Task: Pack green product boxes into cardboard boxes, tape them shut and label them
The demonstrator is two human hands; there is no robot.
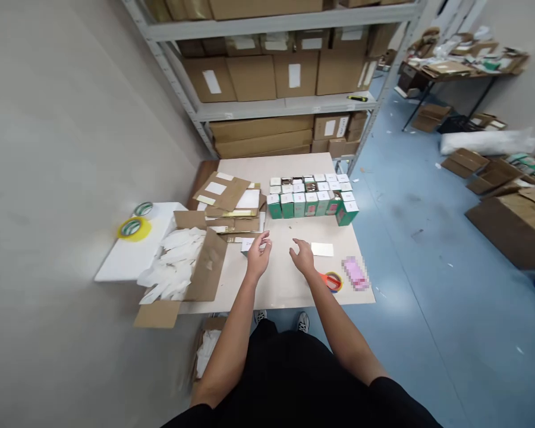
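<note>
Blue flr (410, 238), smooth; metal rack (249, 110) behind the pale table (279, 285), w/ at least 4 brown cdbd cartons (252, 77) on its mid shelf & 1 yellow-blk cutter (357, 98) by the edge. On the tabletop: green-&-white boxes (299, 205), tight block, approx 3 rows, 7 across the front; a few tops were open, something shiny & brownish inside. 1 stack of flattened cdbd (234, 224) sat left of them.

L hand (259, 252): fingers curved, thumb spread from them; 1 small white box (246, 244) was just beside it, partly hidden, contact can't tell. R hand (302, 255): fingers likewise bent & apart, near 1 flat rect. white card (322, 249). By the R forearm, 1 tape roll (340, 282) w/ an orange-handled item (324, 277), partly covered; beyond, 1 pink item (355, 273), pixelated.

Far left: 1 open carton (211, 267) full of crumpled white stuff (173, 261), cloth or plastic can't tell, & 2 more rolls, 1 yellow (134, 228), on a white slab (120, 261).
</note>
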